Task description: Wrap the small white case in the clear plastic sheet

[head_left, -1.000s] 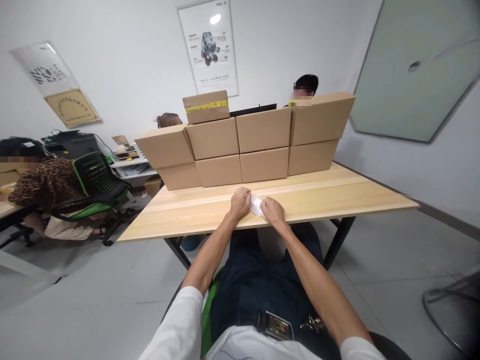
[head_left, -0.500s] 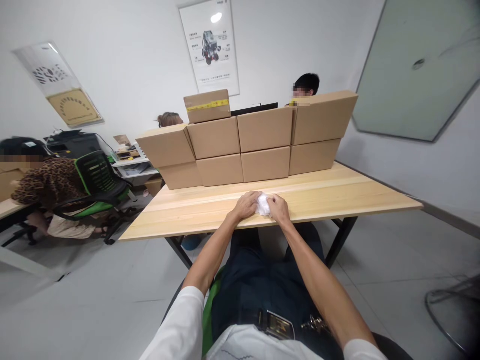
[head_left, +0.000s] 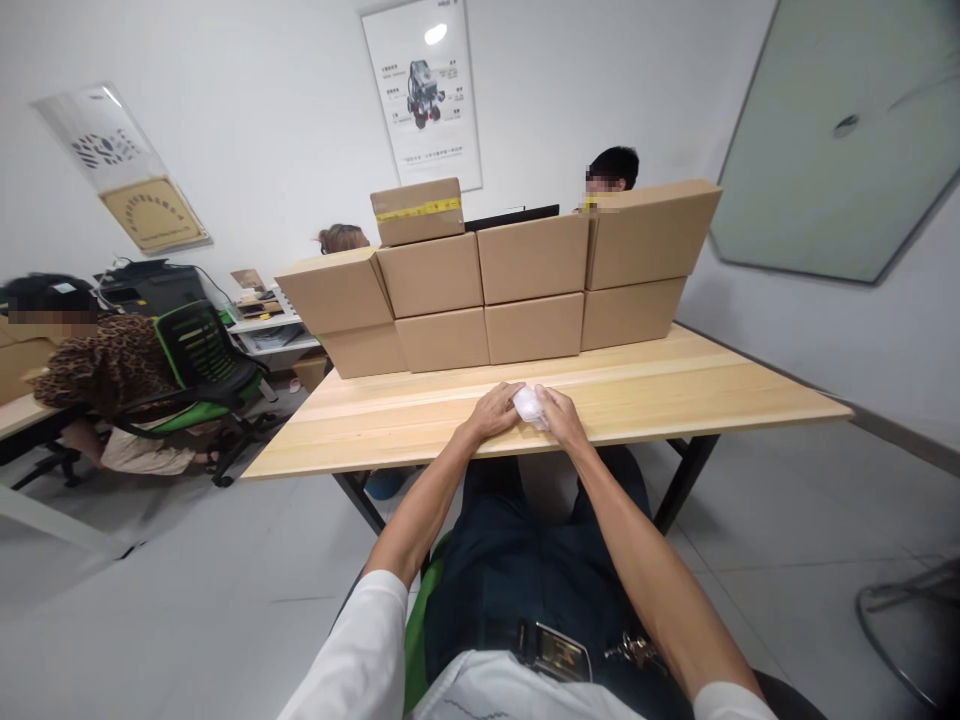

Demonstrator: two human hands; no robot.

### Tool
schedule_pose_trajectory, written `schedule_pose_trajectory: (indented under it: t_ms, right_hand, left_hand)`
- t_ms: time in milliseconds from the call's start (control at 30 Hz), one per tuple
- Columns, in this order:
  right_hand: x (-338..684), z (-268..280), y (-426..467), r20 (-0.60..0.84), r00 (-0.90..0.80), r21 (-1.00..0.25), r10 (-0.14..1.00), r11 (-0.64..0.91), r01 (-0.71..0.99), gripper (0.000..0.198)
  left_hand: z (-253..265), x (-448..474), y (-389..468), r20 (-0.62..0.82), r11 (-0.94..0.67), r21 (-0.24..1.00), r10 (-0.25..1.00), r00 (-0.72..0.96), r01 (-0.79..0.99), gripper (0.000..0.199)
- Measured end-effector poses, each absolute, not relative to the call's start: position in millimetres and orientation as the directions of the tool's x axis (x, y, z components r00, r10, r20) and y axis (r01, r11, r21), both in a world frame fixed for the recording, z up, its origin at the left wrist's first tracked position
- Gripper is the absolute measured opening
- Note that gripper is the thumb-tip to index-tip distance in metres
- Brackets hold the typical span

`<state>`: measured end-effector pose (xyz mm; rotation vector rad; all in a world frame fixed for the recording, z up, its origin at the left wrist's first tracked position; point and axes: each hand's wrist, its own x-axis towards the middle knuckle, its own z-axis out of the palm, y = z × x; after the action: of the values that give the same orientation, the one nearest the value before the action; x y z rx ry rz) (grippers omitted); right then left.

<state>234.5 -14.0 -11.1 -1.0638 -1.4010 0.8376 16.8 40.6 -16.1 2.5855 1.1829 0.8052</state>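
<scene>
Between my two hands, near the front edge of the wooden table [head_left: 420,425], is a small crumpled white bundle [head_left: 530,407]; whether it is paper, cloth or plastic I cannot make out. My left hand [head_left: 495,410] lies against its left side, fingers closed on it. From the right, my right hand [head_left: 562,415] grips it with thumb and bent fingers. Both forearms rest low over the table's near edge. My palms and part of the bundle are hidden.
Brown cardboard boxes [head_left: 435,275] form a two-high wall along the table's back. A smaller taped box [head_left: 418,212] sits on top. Two people are partly visible behind the boxes. Another person [head_left: 127,365] sits at left, by a green-and-black chair [head_left: 199,355].
My right hand has shifted its fingers on the white bundle, which now looks rounder and more compact. My left hand stays nearly in place.
</scene>
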Motion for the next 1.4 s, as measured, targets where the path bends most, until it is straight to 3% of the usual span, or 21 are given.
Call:
schedule_pose_trajectory:
  t_ms: [133, 300, 400, 500, 567, 700, 1033, 1233, 1400]
  right_hand:
    - [234, -8, -15, 0.289, 0.027, -0.954, 0.957, 0.285, 0.095, 0.103]
    - [234, -11, -10, 0.277, 0.02, -0.957, 0.961, 0.273, 0.096, 0.108]
    - [233, -15, -7, 0.273, 0.037, -0.955, 0.961, 0.266, 0.131, 0.094]
    - [234, -16, -6, 0.312, 0.001, -0.924, 0.95, 0.304, 0.233, 0.063]
    - [234, -13, -8, 0.319, -0.04, -0.894, 0.947, 0.314, 0.319, 0.047]
    - [231, -7, -12, 0.285, -0.051, -0.845, 0.957, 0.276, 0.458, 0.034]
    - [231, -15, -3, 0.302, -0.055, -0.713, 0.952, 0.264, 0.65, 0.036]
    - [234, -15, -5, 0.33, -0.042, -0.805, 0.943, 0.304, 0.509, 0.017]
    - [235, -13, -9, 0.322, -0.022, -0.904, 0.946, 0.315, 0.29, 0.019]
  left_hand:
    - [-15, 16, 39, 0.425, -0.658, 0.479, 0.753, 0.503, 0.581, 0.048]
    - [-8, 20, 36, 0.428, -0.611, 0.638, 0.788, 0.443, 0.469, 0.04]
    - [-2, 24, 31, 0.401, -0.531, 0.764, 0.836, 0.375, 0.366, 0.031]
    - [4, 30, 27, 0.325, -0.39, 0.884, 0.909, 0.262, 0.256, 0.012]
    - [7, 33, 27, 0.274, -0.319, 0.924, 0.937, 0.217, 0.212, 0.019]
    - [8, 37, 33, 0.211, -0.235, 0.96, 0.964, 0.16, 0.15, 0.03]
    - [6, 36, 45, 0.104, -0.103, 0.995, 0.991, 0.089, -0.016, 0.047]
    - [9, 42, 43, 0.132, -0.132, 0.991, 0.99, 0.043, 0.015, 0.045]
    - [7, 42, 43, 0.192, -0.192, 0.971, 0.981, 0.013, 0.143, 0.045]
